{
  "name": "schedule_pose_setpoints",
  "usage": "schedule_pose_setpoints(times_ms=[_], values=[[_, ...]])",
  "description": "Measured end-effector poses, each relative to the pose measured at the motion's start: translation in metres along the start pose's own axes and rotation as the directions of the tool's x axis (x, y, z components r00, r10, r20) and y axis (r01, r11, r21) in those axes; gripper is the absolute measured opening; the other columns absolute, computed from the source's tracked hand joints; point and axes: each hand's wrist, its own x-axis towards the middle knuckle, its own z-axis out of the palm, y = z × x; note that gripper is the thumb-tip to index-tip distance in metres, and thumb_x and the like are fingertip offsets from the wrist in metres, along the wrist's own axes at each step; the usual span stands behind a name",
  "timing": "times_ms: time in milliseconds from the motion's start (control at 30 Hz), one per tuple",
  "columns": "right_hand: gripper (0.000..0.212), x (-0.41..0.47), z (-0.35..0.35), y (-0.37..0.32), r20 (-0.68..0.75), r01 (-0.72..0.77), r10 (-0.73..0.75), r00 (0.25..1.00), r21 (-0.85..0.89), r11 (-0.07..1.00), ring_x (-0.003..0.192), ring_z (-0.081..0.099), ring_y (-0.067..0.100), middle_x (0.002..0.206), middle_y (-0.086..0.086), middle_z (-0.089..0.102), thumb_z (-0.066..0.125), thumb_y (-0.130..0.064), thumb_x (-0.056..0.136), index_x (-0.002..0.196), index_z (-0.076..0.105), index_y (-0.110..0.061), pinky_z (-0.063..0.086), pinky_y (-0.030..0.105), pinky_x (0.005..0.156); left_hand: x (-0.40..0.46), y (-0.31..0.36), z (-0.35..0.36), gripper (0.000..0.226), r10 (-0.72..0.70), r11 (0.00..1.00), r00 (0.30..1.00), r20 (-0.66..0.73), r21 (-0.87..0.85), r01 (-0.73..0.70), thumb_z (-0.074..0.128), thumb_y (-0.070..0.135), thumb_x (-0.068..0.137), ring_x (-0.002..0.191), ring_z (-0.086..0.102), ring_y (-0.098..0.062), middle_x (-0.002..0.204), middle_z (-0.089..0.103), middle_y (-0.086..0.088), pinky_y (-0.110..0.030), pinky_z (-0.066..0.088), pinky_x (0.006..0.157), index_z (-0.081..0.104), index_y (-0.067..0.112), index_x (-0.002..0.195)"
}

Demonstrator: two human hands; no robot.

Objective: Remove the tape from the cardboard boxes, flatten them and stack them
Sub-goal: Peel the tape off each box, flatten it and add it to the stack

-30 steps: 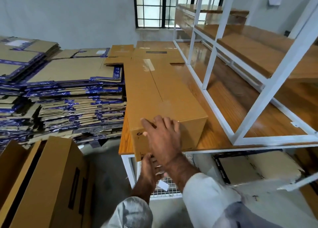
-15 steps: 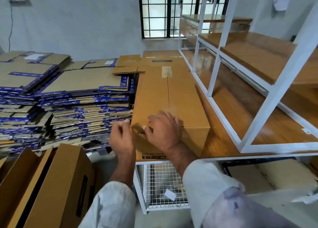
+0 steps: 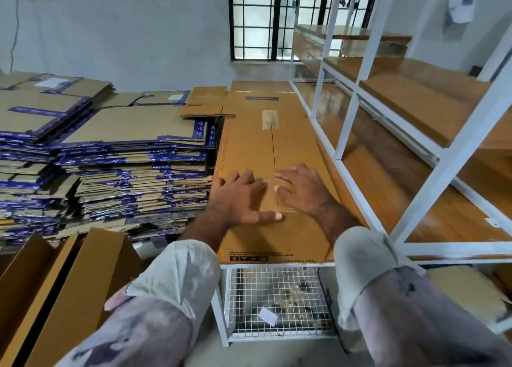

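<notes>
Head view shows the long cardboard box (image 3: 273, 178) lying on the tabletop (image 3: 401, 195), its long side running away from the person. Both hands rest on its near end, fingers spread wide, holding nothing. The left hand (image 3: 239, 200) and right hand (image 3: 303, 190) sit on either side of the clear tape (image 3: 270, 182) on the middle seam, about equally close. A wire basket (image 3: 277, 303) below holds bits of scrap.

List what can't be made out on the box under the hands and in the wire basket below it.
- Near-end tape on the cardboard box: head view, covered by left hand and right hand.
- Front-face print: too small and blurred.
- Wire basket contents: blurred behind mesh, only a white scrap shows.
</notes>
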Motion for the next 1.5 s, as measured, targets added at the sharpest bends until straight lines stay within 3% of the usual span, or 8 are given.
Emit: schedule_pose_setpoints(times_ms=[200, 467, 800, 900, 1067, 1167, 1300, 1500], values=[[0.039, 0.023, -0.01, -0.004, 0.078, 0.101, -0.088, 0.993, -0.191, 0.976, 0.127, 0.045, 0.023, 0.142, 0.001, 0.044, 0.05, -0.045, 0.101, 0.137, 0.059, -0.033, 0.05, 0.041, 0.095, 0.004, -0.001, 0.004, 0.108, -0.039, 0.999, 0.999, -0.014, -0.005, 0.038, 0.03, 0.102, 0.065, 0.126, 0.038, -0.023, 0.14, 0.042, 0.002, -0.056, 0.028, 0.105, 0.041, 0.035, 0.15], [0.013, 0.046, -0.023, -0.014, 0.161, 0.268, -0.23, 0.96, -0.28, 0.922, 0.092, 0.055, 0.018, 0.102, -0.001, 0.054, 0.059, -0.036, 0.094, 0.097, 0.066, -0.025, 0.046, 0.032, 0.07, 0.007, -0.001, 0.009, 0.102, -0.056, 0.998, 0.998, -0.023, -0.04, 0.055, 0.039, 0.099, 0.069, 0.124, 0.038, -0.022, 0.138, 0.041, 0.003, -0.055, 0.03, 0.105, 0.042, 0.035, 0.149], [0.014, 0.058, -0.022, -0.024, 0.259, 0.003, 0.013, 0.966, -0.059, 0.998, 0.091, 0.062, 0.018, 0.096, 0.0, 0.066, 0.057, -0.014, 0.096, 0.089, 0.066, -0.021, 0.049, 0.029, 0.071, 0.005, 0.003, 0.008, 0.115, -0.082, 0.996, 0.996, -0.046, -0.047, 0.079, 0.013, 0.103, 0.059, 0.12, 0.039, -0.021, 0.136, 0.042, 0.002, -0.054, 0.029, 0.104, 0.046, 0.036, 0.145], [0.007, 0.042, -0.016, -0.036, 0.149, 0.0, 0.036, 0.988, -0.233, 0.973, 0.106, 0.057, 0.023, 0.114, 0.001, 0.059, 0.058, -0.021, 0.099, 0.102, 0.063, -0.023, 0.048, 0.045, 0.095, 0.004, 0.004, 0.009, 0.114, -0.081, 0.996, 0.994, -0.074, -0.03, 0.079, 0.01, 0.103, 0.06, 0.119, 0.039, -0.02, 0.135, 0.042, 0.003, -0.054, 0.031, 0.103, 0.046, 0.035, 0.144], [0.041, -0.017, -0.025, -0.057, -0.117, 0.014, -0.056, 0.992, -0.334, 0.942, 0.121, 0.043, 0.02, 0.136, -0.001, 0.046, 0.067, -0.029, 0.095, 0.133, 0.053, -0.026, 0.036, 0.042, 0.098, 0.004, 0.006, 0.009, 0.106, -0.069, 0.996, 0.994, -0.081, 0.058, 0.074, 0.014, 0.098, 0.069, 0.124, 0.039, -0.022, 0.14, 0.04, 0.001, -0.052, 0.032, 0.103, 0.041, 0.032, 0.148], [0.045, -0.058, -0.029, -0.058, -0.172, 0.009, -0.068, 0.983, -0.321, 0.947, 0.119, 0.046, 0.019, 0.13, -0.002, 0.049, 0.073, -0.041, 0.09, 0.128, 0.054, -0.025, 0.037, 0.041, 0.096, 0.006, 0.01, 0.009, 0.094, -0.04, 0.995, 0.993, -0.111, 0.087, 0.05, 0.02, 0.092, 0.077, 0.127, 0.039, -0.023, 0.142, 0.04, -0.002, -0.05, 0.032, 0.102, 0.039, 0.032, 0.148], [0.029, -0.11, -0.02, -0.057, -0.382, 0.035, -0.145, 0.913, -0.283, 0.959, 0.092, 0.06, 0.023, 0.1, 0.0, 0.067, 0.08, -0.016, 0.08, 0.106, 0.067, -0.02, 0.042, 0.042, 0.078, 0.005, 0.019, 0.009, 0.066, 0.029, 0.992, 0.99, -0.137, 0.124, -0.012, 0.027, 0.075, 0.092, 0.128, 0.04, -0.023, 0.142, 0.041, -0.003, -0.05, 0.034, 0.102, 0.026, 0.045, 0.15], [0.049, -0.148, 0.002, -0.056, -0.403, 0.045, -0.18, 0.897, -0.32, 0.946, 0.087, 0.062, 0.023, 0.1, 0.001, 0.071, 0.089, -0.019, 0.072, 0.117, 0.069, -0.018, 0.046, 0.043, 0.075, -0.002, 0.034, 0.017, 0.052, 0.023, 0.986, 0.989, -0.145, 0.169, 0.001, 0.036, 0.061, 0.101, 0.131, 0.04, -0.029, 0.145, 0.038, -0.012, -0.052, 0.032, 0.105, 0.02, 0.051, 0.15]])
